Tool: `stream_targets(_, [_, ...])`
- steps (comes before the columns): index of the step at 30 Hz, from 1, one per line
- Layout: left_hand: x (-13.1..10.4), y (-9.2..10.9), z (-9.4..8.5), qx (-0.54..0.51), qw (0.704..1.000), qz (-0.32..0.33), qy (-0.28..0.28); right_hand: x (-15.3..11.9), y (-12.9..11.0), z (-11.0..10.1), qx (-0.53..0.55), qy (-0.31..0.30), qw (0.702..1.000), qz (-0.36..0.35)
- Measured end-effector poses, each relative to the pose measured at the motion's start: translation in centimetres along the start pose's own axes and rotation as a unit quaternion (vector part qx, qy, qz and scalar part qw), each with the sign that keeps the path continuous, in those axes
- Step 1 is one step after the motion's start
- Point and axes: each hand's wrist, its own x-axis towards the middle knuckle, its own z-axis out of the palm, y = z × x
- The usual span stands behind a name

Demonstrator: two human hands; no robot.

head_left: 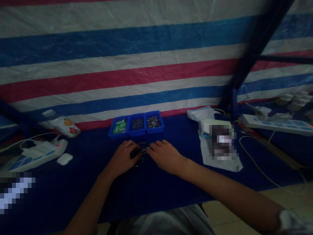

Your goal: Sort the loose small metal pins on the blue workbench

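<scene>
Near the middle of the blue table, my left hand (126, 156) has its fingers curled round a small black object (135, 153). My right hand (162, 155) is just to the right, its fingers bent together at the end of a thin metal piece (147, 148). Several small metal pieces (142, 160) lie between and beside the hands. Just beyond stand three joined blue bins: the left bin (111, 133) holds green and whitish pieces, the middle bin (137, 133) holds dark screws, and the right bin (155, 130) holds shiny screws.
On the left are a bottle (64, 125), a power strip (36, 156) and a small white case (65, 159). To the right lie a tissue pack (204, 127), white paper (220, 164), a blurred-out item and another power strip (276, 124) with cables. A striped sheet (137, 71) hangs behind.
</scene>
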Motion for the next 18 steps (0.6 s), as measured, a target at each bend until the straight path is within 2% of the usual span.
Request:
stream_targets(3, [0.1, -0.2, 0.1, 0.006, 1.0, 0.0, -0.009, 2.3, 0.4, 1.0, -0.006, -0.025, 1.0, -0.017])
stream_targets(6, [0.1, -0.3, 0.2, 0.004, 1.0, 0.001, -0.021, 3.1, 0.7, 2.0, 0.001, -0.017, 0.999, -0.028])
stream_targets(12, [0.2, -0.3, 0.3, -0.009, 0.999, -0.007, -0.03, 2.9, 1.2, 2.9, 0.033, 0.006, 0.999, -0.017])
stream_targets(18, [0.2, -0.6, 0.3, -0.025, 0.999, -0.015, -0.017, 2.6, 1.3, 2.6, 0.056, 0.029, 0.998, 0.014])
